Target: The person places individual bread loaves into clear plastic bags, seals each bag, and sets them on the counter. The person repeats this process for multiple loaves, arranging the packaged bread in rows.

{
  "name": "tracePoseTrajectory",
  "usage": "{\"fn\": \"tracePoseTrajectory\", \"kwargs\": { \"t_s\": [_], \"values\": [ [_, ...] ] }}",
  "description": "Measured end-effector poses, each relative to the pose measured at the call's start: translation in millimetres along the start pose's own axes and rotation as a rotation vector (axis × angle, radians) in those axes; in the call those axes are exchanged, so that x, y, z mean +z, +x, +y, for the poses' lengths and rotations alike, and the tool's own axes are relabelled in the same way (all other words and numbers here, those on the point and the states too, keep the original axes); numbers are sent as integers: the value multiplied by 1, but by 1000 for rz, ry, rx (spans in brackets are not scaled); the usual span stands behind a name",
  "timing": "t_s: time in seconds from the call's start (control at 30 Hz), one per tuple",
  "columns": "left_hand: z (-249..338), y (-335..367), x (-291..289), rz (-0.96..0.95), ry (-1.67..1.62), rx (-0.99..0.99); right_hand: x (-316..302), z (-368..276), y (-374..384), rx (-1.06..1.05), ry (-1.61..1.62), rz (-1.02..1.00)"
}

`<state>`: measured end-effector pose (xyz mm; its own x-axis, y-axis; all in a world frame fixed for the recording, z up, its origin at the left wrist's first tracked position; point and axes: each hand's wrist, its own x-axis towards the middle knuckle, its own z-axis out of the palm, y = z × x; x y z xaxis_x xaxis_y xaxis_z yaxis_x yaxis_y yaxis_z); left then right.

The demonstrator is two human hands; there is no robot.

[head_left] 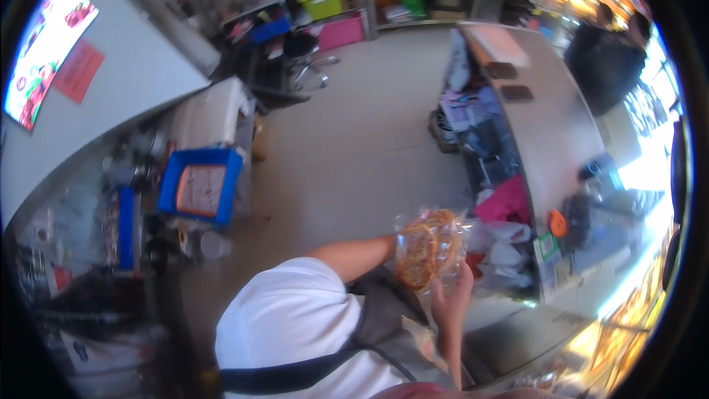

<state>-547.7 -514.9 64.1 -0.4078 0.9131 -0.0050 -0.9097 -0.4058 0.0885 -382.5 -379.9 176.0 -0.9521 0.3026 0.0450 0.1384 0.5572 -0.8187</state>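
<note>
A clear plastic bag of round golden-brown baked goods (428, 251) is held up in front of my body, its film crinkled and glossy. My right hand (452, 295) grips its lower right edge, with the thumb against the front. From the left, my bare left forearm (354, 255) reaches to the bag's left side. My left hand is behind the bag, so its fingers are hidden. A white sleeve (288, 310) and a dark grey apron (391, 318) show below.
To the right runs a long counter (557, 111), with plastic bags (509, 240) and a pink cloth item (506, 199) at its side. A blue tray (168, 185) stands on the left. Farther off are a swivel chair (301, 46), shelves and people (605, 59) beyond the counter.
</note>
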Motion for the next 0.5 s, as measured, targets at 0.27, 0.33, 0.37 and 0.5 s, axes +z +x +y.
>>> {"fn": "tracePoseTrajectory", "kwargs": {
  "t_s": [0.27, 0.33, 0.37, 0.5],
  "values": [
    [61, -49, -26, 24, 72, 241, 87, -49, 59, -106, -105, -230],
    [56, -55, -16, 40, 79, 232, 87, -48, 56, -154, -136, -175],
    [50, -52, -10, 50, 85, 206, 85, -45, 53, -163, -83, -164],
    [-5, -21, 14, 114, 132, -27, 35, -4, 19, -35, 14, -17]
  ]
}}
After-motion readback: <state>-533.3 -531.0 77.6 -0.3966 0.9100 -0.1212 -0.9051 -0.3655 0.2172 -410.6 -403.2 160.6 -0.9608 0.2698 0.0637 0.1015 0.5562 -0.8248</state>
